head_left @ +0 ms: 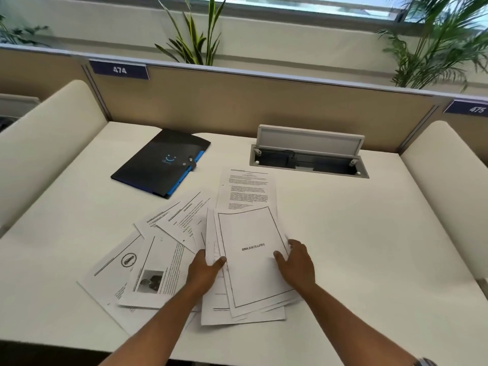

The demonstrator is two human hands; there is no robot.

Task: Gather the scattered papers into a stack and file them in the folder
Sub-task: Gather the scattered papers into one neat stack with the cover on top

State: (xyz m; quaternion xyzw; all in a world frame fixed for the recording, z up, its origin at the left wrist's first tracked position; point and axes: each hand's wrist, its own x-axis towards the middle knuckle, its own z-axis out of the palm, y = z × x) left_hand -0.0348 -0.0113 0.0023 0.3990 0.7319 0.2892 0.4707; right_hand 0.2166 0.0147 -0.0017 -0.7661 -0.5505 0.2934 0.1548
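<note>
Most of the print on the scattered papers (169,249) is too small to read, and the sheets overlap so that many show only corners; both forearms run off the bottom edge of the frame. In the upper right of the white desk (369,247) an open cable hatch (309,157) has its lid tilted up, and number plates and plants stand along the tan partition (237,96) at the top. The stack (250,262) lies at centre, its long axis running nearly bottom to top, leaning slightly left, with a bordered title page uppermost. The left hand (204,269) grips its left edge, thumb on top, while the right hand (297,262) clasps its right edge, thumb laid over the page. The dark folder (161,163) lies closed in the upper left, blue tabs along its right side, apart from the papers.
</note>
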